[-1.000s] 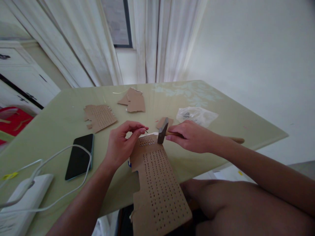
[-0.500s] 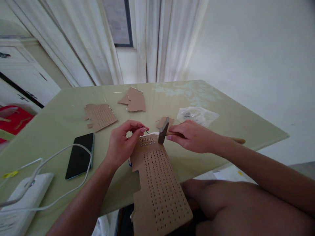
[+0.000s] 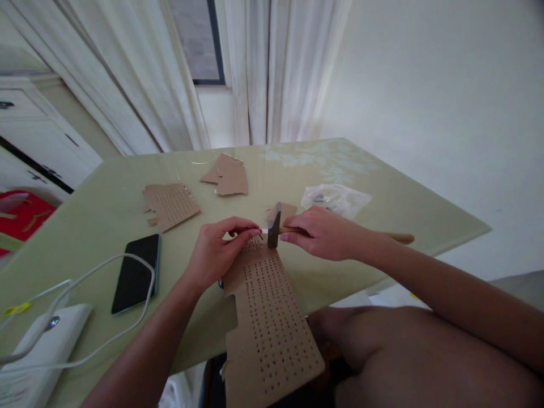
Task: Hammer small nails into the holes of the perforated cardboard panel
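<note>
the left hand (image 3: 217,250) has its grip pinched on a thin dark nail (image 3: 260,236) over the punched cardboard (image 3: 272,317); the right hand (image 3: 327,232) grips the hammer (image 3: 274,228) near its head.

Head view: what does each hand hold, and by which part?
Right hand: the hammer, by its handle, near the head. Left hand: a thin dark piece, pinched between thumb and finger, one end jutting out; too small to identify.
</note>
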Demonstrator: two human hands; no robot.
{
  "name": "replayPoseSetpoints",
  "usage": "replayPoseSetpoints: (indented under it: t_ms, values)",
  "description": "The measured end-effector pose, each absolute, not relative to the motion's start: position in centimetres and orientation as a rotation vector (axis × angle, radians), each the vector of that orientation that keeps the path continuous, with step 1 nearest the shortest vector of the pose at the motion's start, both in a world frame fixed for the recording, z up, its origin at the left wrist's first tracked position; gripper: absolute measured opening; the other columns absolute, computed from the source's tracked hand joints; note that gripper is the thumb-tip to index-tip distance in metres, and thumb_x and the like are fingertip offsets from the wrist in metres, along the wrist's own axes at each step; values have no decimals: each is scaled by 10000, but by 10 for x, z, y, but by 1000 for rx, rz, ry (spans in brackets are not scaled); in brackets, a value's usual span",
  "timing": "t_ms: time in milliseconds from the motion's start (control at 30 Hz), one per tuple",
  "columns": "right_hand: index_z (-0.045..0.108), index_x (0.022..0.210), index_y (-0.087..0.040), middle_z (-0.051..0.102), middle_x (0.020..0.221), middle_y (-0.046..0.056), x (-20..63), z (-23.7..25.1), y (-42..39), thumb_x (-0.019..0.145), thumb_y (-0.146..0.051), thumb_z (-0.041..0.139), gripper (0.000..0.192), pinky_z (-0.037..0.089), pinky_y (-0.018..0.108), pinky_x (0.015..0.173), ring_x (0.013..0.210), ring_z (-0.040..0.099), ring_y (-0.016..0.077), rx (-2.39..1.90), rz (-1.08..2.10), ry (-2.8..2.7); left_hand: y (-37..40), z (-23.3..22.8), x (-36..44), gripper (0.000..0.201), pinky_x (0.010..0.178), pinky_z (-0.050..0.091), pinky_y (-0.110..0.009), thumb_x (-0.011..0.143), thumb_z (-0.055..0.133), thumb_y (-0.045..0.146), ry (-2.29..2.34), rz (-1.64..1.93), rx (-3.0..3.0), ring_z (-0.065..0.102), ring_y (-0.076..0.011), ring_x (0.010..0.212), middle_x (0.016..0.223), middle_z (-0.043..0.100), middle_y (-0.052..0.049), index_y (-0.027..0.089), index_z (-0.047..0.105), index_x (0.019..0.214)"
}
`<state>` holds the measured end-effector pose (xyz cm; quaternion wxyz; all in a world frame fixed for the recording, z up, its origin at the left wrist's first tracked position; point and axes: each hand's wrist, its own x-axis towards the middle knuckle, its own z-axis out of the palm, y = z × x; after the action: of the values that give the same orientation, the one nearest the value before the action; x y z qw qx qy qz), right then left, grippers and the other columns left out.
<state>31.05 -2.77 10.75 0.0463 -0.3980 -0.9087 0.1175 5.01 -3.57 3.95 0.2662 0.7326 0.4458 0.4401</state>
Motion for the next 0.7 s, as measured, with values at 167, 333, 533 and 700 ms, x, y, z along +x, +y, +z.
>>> replayPoseSetpoints:
  t_ms: [167, 333, 533, 700]
  values:
    - [766, 921, -163, 727, 799, 48, 309, 108, -28, 1099, -313, 624, 273, 332, 306, 701, 730, 607, 175, -1187, 361, -2754, -29, 55, 58, 164, 690, 535, -276, 980, 714, 355, 1141, 896, 2030, 762, -191, 817, 921, 855, -1, 242, 831, 965]
    - [766, 899, -172, 746, 813, 52, 309, 106, -28, 1093, -306, 630, 272, 334, 305, 698, 727, 613, 175, -1182, 358, -2740, -27, 58, 60, 169, 719, 538, -286, 983, 686, 355, 1188, 866, 2050, 763, -196, 830, 924, 851, -4, 240, 809, 974]
    - [781, 916, -174, 767, 832, 60, 310, 105, -28, 1087, -295, 629, 259, 347, 303, 706, 741, 625, 184, -1150, 372, -2725, -25, 47, 54, 210, 723, 530, -296, 992, 690, 412, 1207, 913, 2076, 737, -201, 823, 932, 839, -13, 239, 809, 975]
    - [786, 919, -174, 757, 816, 50, 310, 106, -28, 1091, -299, 623, 268, 354, 303, 714, 725, 612, 174, -1170, 426, -2715, -28, 41, 48, 216, 782, 549, -304, 1008, 674, 409, 1213, 945, 2079, 750, -209, 877, 969, 845, -13, 245, 813, 985]
